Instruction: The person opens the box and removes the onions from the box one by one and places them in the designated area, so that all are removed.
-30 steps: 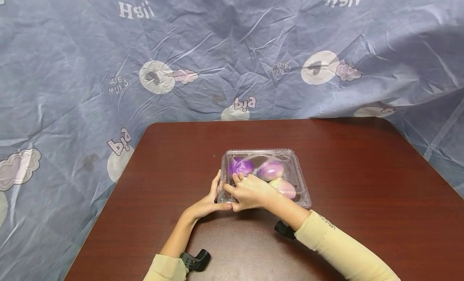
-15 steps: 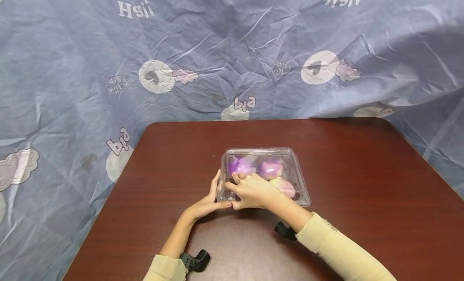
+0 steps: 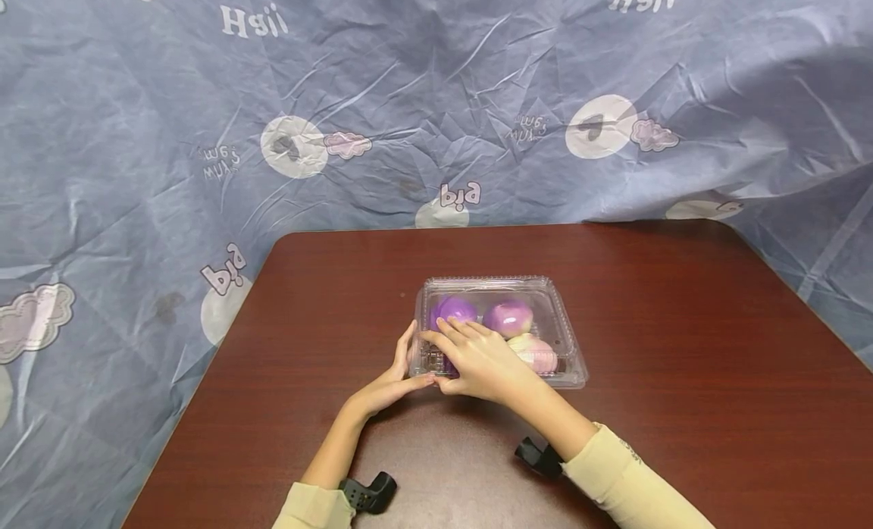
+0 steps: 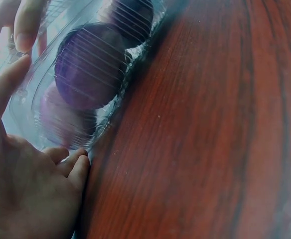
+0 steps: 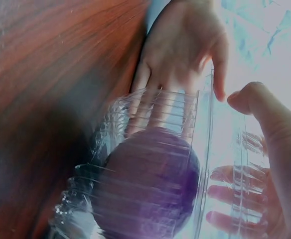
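A clear plastic clamshell box (image 3: 562,328) stands on the table with its lid down. Inside are round purple things that look like onions (image 3: 508,317) and a paler pinkish-cream one (image 3: 535,355). My left hand (image 3: 385,385) braces the near-left corner, its fairly straight fingers along the side wall and its thumb at the front rim. Across the lid's near-left part lies my right hand (image 3: 487,358), fingers extended and pressing on top, thumb near the front edge. In the right wrist view, the right thumb (image 5: 255,97) almost meets the left thumb.
The brown wooden table (image 3: 327,286) extends around the box on all sides. Behind it hangs a wrinkled blue-grey patterned cloth (image 3: 423,97). Each forearm carries a black wrist camera (image 3: 371,493).
My right hand's fingers have straightened and now lie flatter on the lid, with the right forearm shifted slightly nearer the viewer. The left hand has barely moved.
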Motion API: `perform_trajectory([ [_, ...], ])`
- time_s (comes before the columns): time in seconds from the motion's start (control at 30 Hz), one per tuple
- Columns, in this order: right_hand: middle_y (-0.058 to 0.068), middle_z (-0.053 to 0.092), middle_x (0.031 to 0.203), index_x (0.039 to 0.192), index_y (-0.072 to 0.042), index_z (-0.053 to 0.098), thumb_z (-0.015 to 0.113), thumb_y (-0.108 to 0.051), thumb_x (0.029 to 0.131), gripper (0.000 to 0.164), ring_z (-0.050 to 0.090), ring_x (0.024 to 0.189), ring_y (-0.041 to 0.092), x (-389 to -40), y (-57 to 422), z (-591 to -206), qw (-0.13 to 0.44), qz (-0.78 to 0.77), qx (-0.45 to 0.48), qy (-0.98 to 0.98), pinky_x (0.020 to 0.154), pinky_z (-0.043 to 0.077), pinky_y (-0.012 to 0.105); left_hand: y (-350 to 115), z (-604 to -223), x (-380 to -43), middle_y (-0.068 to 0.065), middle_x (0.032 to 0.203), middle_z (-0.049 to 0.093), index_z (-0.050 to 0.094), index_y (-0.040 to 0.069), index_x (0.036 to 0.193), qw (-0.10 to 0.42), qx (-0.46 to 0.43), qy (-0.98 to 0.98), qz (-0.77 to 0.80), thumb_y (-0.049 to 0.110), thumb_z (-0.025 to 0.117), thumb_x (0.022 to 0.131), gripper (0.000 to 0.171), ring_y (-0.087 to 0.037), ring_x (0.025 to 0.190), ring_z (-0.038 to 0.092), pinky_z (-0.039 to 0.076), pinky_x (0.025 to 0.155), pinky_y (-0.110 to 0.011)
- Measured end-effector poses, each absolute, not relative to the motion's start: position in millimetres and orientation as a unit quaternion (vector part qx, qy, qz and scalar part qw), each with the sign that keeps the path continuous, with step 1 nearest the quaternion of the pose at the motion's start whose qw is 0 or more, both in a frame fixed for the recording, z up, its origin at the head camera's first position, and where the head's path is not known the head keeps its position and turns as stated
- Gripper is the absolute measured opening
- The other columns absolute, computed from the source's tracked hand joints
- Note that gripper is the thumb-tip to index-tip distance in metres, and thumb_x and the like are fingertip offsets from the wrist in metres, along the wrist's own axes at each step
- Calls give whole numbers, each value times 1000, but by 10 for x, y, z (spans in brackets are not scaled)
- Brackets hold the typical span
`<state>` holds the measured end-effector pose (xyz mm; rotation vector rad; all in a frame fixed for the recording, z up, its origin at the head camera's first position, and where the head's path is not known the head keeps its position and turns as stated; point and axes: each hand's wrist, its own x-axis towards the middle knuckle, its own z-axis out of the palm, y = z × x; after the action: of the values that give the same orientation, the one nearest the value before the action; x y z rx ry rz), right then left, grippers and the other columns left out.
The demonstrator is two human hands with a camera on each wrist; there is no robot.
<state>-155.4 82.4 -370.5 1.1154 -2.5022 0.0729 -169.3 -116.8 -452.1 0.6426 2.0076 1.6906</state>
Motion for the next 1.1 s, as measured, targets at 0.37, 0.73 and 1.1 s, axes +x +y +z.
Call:
perform_trajectory([
  [0.37,4,61,120,108,-17,59,65,-51,71,51,57,112,19,-1531,861,-3780,237,45,375,-895,90,48,36,-1162,-4545,-1708,-14,150,-18,-14,25,142,206,250,716,618,26,58,88,90,-29,139,-14,7,111,-56],
  [0.73,0,63,114,113,-21,61,64,-55,73,52,61,102,21,-1465,974,-3713,286,48,337,-896,88,48,38,-1144,-4512,-1705,-4,151,-19,-13,25,144,205,224,742,597,36,59,84,94,-27,138,-18,0,110,-59],
  [1.1,-1,64,112,114,-20,62,63,-60,69,60,62,99,23,-1442,1227,-3692,306,41,310,-899,86,48,38,-1156,-4532,-1715,-5,152,-16,-9,24,144,199,218,749,594,38,54,88,86,-29,139,-16,2,110,-59],
])
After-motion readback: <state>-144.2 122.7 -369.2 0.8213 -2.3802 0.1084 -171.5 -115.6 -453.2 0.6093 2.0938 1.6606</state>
